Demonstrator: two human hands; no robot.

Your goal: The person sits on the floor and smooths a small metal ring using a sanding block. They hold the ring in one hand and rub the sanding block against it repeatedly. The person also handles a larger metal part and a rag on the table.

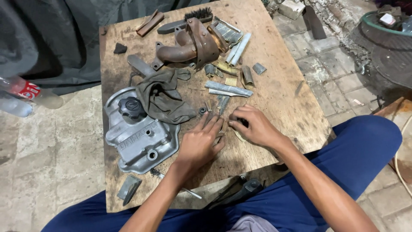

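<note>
Left hand [201, 139] lies flat, fingers spread, on the worn wooden counter [279, 90]; right hand [253, 125], curled, pinches a small thin metal strip [223, 134] beside a grey cast-metal engine cover [139, 137].

Hands: two, left hand [198, 144] and right hand [253, 126], both lying on the desk [283, 99].
Desks: one, of bare wood.
Engine covers: one, grey cover [139, 137] with a single black cap [131, 107].
Rusty pipe parts: one, manifold [189, 47].
Cloths: one, dark rag [165, 96].
Brushes: one, brush [184, 21] at the far edge.
Metal strips: too many, overlapping, to count exactly; the strips [229, 89] lie loose mid-desk.
Bottles: two, bottles [21, 96] on the floor at left.
Wire brushes: one, small brush [171, 180] near the front edge.
</note>
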